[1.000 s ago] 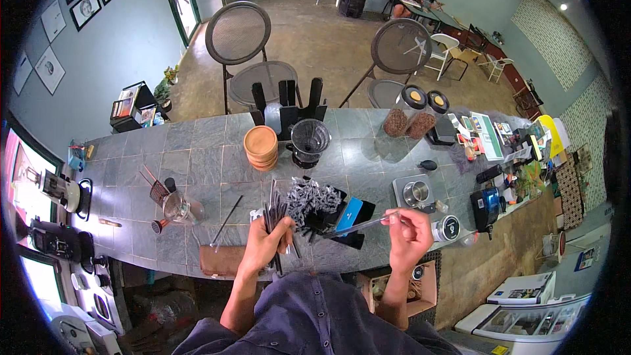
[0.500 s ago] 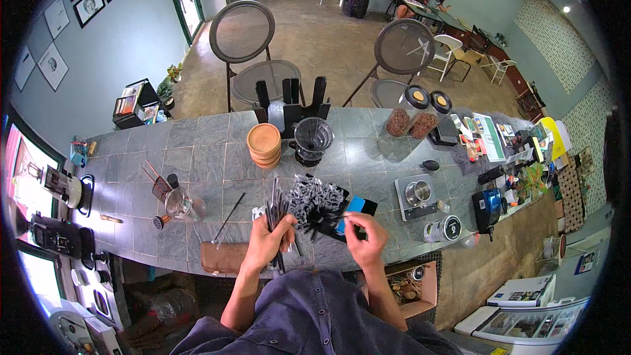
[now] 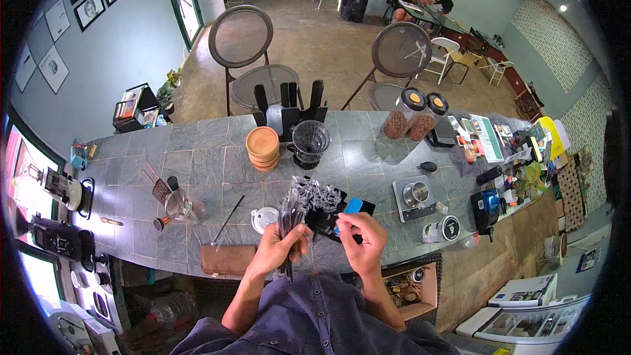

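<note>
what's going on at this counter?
Someone is working bare-handed over the grey tiled counter. Their left hand grips a bundle of thin dark sticks. The right hand is beside it, fingertips together; whether they pinch anything is unclear. A crumpled, shiny pile lies just beyond the hands, and one loose dark stick lies off to the left.

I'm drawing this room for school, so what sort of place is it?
Probably a small coffee shop. On the counter are jars of what look like coffee beans and a coffee dripper, and chairs stand on its far side.
</note>
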A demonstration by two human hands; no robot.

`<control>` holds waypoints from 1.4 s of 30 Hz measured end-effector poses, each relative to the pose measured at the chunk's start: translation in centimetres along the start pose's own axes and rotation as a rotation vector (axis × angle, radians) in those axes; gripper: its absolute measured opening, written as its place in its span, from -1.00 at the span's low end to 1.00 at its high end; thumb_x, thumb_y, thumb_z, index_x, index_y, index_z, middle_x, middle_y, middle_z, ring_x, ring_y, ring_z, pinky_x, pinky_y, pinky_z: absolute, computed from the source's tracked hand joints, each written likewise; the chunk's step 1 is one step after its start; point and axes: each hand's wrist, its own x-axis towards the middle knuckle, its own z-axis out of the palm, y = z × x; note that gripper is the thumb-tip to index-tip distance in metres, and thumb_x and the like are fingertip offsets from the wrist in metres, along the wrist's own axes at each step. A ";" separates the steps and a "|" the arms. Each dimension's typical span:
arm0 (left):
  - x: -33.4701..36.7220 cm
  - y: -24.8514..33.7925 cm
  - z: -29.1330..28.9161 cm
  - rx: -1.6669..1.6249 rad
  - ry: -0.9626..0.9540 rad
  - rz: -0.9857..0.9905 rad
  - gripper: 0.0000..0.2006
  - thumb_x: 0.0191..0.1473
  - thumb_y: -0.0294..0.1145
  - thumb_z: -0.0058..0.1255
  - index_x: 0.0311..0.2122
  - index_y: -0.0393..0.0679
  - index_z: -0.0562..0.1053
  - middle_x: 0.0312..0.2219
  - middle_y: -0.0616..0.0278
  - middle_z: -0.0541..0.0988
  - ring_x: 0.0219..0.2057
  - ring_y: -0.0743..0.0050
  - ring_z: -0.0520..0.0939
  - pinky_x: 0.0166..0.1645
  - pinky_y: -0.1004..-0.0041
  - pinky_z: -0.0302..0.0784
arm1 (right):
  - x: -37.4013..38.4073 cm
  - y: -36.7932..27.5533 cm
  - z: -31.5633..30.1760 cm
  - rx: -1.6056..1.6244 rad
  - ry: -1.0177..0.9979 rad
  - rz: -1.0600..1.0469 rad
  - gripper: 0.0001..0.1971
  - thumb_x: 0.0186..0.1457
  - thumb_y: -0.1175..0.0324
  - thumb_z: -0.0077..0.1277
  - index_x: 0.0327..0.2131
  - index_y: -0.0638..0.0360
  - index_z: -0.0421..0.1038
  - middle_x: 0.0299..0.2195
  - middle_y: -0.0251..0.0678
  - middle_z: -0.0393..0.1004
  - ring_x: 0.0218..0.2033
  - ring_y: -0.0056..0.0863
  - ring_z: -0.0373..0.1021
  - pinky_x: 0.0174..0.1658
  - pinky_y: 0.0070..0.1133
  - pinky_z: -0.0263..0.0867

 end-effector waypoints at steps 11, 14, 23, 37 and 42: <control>-0.1 -0.1 1.6 0.004 -0.207 0.014 -0.74 0.45 -0.28 0.03 -0.11 -0.29 0.59 -0.41 0.21 0.71 -0.53 0.59 0.67 -0.43 0.50 0.60 | 0.3 -1.7 0.9 0.447 -0.004 0.314 -0.52 0.20 0.60 0.25 0.18 0.31 0.43 -0.16 -0.14 0.66 -0.17 -0.51 0.61 -0.22 -0.62 0.59; -0.3 0.2 0.8 0.036 -0.209 -0.022 -0.73 0.44 -0.28 0.03 -0.11 -0.30 0.60 -0.42 0.21 0.71 -0.53 0.58 0.68 -0.41 0.48 0.62 | 1.4 -1.9 -1.3 0.490 0.299 0.192 -0.57 0.19 0.65 0.20 0.12 0.34 0.39 -0.21 -0.13 0.64 -0.28 -0.52 0.59 -0.32 -0.60 0.59; 0.0 0.4 -1.6 0.086 0.136 0.033 -0.71 0.42 -0.27 0.05 -0.23 -0.32 0.60 -0.63 0.38 0.49 -0.67 0.66 0.47 -0.57 0.53 0.34 | 0.4 -0.5 -6.1 0.165 0.551 -0.038 -0.75 0.16 0.72 0.22 -0.09 0.38 0.50 -0.17 -0.03 0.66 -0.24 -0.45 0.62 -0.22 -0.60 0.61; -0.2 0.2 -1.0 0.053 0.108 0.010 -0.70 0.44 -0.27 0.02 -0.24 -0.31 0.60 -0.65 0.37 0.47 -0.69 0.65 0.43 -0.60 0.50 0.30 | -1.0 4.7 2.5 -0.378 -0.038 -0.271 -0.72 -0.05 0.61 0.36 -0.22 0.13 0.64 -0.24 -0.34 0.68 -0.23 -0.26 0.58 -0.20 -0.41 0.51; -0.4 0.1 -1.0 0.061 0.068 -0.001 -0.69 0.45 -0.21 0.01 -0.21 -0.26 0.61 -0.63 0.40 0.49 -0.66 0.71 0.45 -0.57 0.55 0.34 | -0.5 2.0 2.1 -0.310 0.080 -0.212 -0.71 0.04 0.60 0.32 -0.12 0.16 0.66 -0.29 -0.29 0.65 -0.29 -0.37 0.55 -0.24 -0.50 0.47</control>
